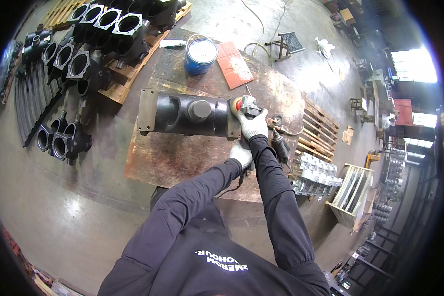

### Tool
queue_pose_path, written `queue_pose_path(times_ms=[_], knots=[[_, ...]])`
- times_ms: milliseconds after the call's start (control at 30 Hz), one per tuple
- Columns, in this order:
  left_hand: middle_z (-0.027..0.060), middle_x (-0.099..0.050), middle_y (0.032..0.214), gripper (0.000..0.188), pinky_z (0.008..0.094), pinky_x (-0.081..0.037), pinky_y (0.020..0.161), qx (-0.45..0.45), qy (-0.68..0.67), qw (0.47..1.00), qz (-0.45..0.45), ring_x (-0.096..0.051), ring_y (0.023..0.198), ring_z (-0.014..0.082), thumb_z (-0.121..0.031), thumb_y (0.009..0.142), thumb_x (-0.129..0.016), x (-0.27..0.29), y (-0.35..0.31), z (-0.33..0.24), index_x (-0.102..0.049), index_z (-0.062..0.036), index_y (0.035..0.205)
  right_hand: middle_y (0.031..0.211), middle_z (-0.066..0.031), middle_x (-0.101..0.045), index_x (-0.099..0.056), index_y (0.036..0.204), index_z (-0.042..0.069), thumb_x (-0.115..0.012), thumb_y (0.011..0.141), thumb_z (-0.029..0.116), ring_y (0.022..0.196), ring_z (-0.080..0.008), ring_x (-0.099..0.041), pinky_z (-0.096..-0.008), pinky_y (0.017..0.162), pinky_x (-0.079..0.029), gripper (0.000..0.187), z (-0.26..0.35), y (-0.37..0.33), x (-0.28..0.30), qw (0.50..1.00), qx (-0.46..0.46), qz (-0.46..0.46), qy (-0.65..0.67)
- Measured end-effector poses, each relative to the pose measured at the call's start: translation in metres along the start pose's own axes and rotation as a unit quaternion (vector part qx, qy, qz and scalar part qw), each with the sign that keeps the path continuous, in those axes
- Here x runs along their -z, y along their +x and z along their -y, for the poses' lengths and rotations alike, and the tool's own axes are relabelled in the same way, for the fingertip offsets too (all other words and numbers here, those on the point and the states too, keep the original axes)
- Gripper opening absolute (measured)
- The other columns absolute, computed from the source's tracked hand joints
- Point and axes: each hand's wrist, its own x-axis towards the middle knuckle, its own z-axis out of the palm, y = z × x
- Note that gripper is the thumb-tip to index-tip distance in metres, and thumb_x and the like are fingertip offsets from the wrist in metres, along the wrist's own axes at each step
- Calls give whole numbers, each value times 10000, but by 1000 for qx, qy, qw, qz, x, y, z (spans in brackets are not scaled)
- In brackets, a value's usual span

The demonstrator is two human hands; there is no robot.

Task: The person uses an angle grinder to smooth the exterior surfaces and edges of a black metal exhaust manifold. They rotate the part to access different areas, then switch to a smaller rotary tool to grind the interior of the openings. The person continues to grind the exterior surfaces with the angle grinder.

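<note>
A black metal cylinder body (pixel 180 114) with square end flanges and a round boss on top lies crosswise on a rust-stained worktable (pixel 155 158). At its right flange, an angle grinder (pixel 250 104) with a reddish disc is held against or very close to the end face; exact contact cannot be made out. My right hand (pixel 254 126), in a whitish glove, is closed over the grinder's head. Lower down, my gloved left hand (pixel 241 155) wraps round the rear of the grinder, whose body is mostly hidden by hands and sleeves.
A blue bucket (pixel 201 56) and a red-orange sheet (pixel 235 65) sit at the table's far side. Right of my hands lies another dark power tool (pixel 280 148) with a hose. Black castings (pixel 79 64) crowd the left; a wooden pallet (pixel 316 129) and silvery castings (pixel 314 175) stand right.
</note>
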Motion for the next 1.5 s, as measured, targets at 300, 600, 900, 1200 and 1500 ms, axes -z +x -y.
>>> queue_pose_path(times_ms=[300,600,900,1200,1500], knots=[[203,-592,1361,422,394,-428,1077,199,-377,904,36,-559,1288,275,-290,944,-603,-52,-105,4,-545,-11,1256,1166,-276,-673,-374,1371,47,-822,784,435,1086,-393,-684,-425,930,-521,835,-42,-106,14,998,-50,-36,18],[189,-649,1258,458,389,-467,1018,140,-146,978,43,-618,1200,275,-256,941,-630,-21,-89,-6,-483,27,1270,1160,-305,-664,-374,1377,26,-813,766,482,1109,-439,-659,-455,940,-508,879,-38,-82,8,996,-74,-39,26],[197,-640,1269,508,373,-449,1033,63,-114,991,29,-593,1229,306,-309,952,-598,-18,-111,-8,-471,25,1314,1195,-282,-650,-375,1367,30,-821,782,427,1121,-410,-658,-442,950,-505,836,-40,-103,9,997,-49,-58,30],[228,-624,1210,434,402,-433,1033,43,-5,999,28,-573,1165,379,-309,987,-459,-30,-137,11,-526,-3,1287,1176,-293,-660,-375,1382,50,-805,786,439,1106,-441,-658,-446,939,-511,832,-47,-133,4,995,-43,-61,66],[232,-648,1181,447,417,-488,969,63,39,997,28,-626,1099,379,-348,970,-503,-39,-128,35,-549,-2,1249,1202,-294,-645,-371,1375,43,-806,784,438,1132,-435,-646,-454,959,-498,833,-48,-129,0,994,-86,-45,51]])
